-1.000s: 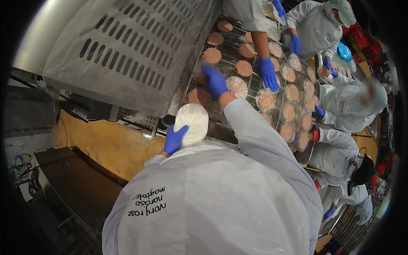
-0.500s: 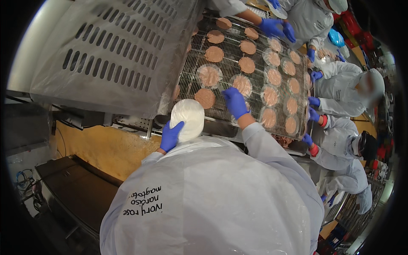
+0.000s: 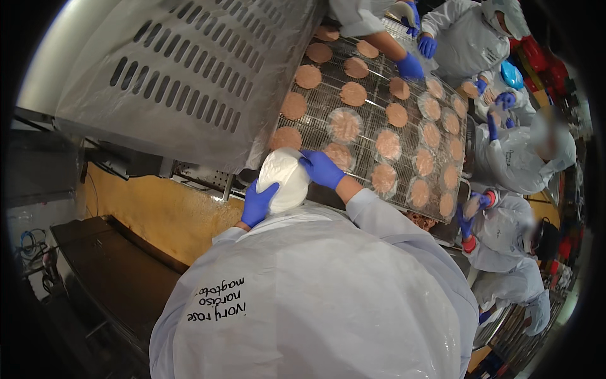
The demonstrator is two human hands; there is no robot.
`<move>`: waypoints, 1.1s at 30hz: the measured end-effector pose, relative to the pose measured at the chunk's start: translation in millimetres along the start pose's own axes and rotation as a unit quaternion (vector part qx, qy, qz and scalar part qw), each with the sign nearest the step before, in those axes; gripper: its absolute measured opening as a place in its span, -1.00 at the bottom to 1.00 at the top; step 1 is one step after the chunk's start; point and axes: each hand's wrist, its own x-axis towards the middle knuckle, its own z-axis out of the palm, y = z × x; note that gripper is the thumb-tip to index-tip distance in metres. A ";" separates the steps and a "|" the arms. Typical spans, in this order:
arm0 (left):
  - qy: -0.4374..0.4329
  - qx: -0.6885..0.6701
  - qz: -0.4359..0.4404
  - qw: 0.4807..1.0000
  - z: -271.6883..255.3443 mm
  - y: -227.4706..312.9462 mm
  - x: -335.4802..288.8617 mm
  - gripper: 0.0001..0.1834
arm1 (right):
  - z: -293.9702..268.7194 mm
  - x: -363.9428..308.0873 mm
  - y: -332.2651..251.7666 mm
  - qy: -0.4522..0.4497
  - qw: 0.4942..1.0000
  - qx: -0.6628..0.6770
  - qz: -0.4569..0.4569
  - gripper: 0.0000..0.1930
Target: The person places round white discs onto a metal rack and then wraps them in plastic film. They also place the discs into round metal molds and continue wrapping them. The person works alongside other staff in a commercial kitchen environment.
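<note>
My left hand (image 3: pixel 257 203), in a blue glove, grips a stack of white round film sheets (image 3: pixel 283 183) in front of my chest. My right hand (image 3: pixel 323 169), gloved the same, has its fingertips pinched at the stack's upper right edge; a sheet between them is not plainly visible. Just beyond my right hand, a round pinkish meat patty (image 3: pixel 339 156) lies on the wire mesh conveyor belt (image 3: pixel 371 96) under clear film. Farther up, another film-covered patty (image 3: pixel 345 125) sits near the bare patties (image 3: pixel 294 105).
A slotted metal hood (image 3: pixel 189 82) wrapped in plastic stands at the left of the belt. A co-worker's gloved hand (image 3: pixel 410 66) reaches over the far side. Several people in white coats line the right side, some holding patties. A dark tray (image 3: pixel 107 265) is at lower left.
My right hand has drawn back from the belt to the stack. Patties have shifted right, and the one nearest my right hand now bears film. Co-workers on the right have lifted patties.
</note>
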 end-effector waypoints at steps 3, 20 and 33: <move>0.027 -0.039 -0.004 0.999 -12.8 -2.9 0.2 -0.58 | -0.4 38.5 12.1 0.022 0.996 -0.017 -0.086 -0.76; 0.036 -0.016 -0.028 0.999 -60.4 10.9 12.4 -0.56 | 5.0 45.8 -18.9 -0.018 0.954 -0.300 0.001 -0.65; 0.002 -0.035 -0.025 0.999 -72.4 6.7 42.7 -0.58 | -12.3 84.7 23.3 0.191 0.978 -0.088 0.004 -0.63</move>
